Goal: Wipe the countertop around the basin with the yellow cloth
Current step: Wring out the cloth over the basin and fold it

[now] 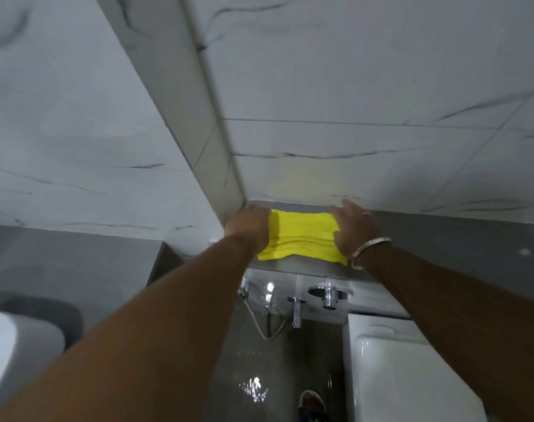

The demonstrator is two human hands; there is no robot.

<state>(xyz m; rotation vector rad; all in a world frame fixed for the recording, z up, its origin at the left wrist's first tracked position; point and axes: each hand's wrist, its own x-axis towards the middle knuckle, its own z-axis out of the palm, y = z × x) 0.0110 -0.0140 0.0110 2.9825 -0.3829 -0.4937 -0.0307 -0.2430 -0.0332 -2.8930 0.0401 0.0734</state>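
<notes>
- On a narrow grey ledge (pixel 293 264) at the foot of a marble-patterned tiled wall (pixel 351 86) lies the yellow cloth (pixel 302 237), folded into a flat rectangle with layered edges showing.
- Left hand (pixel 250 228) rests on the cloth's left end, near the wall corner — its fingers curl down over the fabric, pressing rather than pinching.
- Right hand (pixel 355 228) lies on the cloth's right end, fingers spread and flat, their tips reaching the wall; a metal bangle (pixel 370 249) circles the wrist.
- Below the ledge, chrome valves (pixel 328 295) and a thin hose (pixel 259 321) stand against the wall.
- Near right, a white toilet cistern (pixel 405 370); near left, a blurred white basin (pixel 19 345) edge.
- Wet grey floor (pixel 274 360) shows between the forearms.
</notes>
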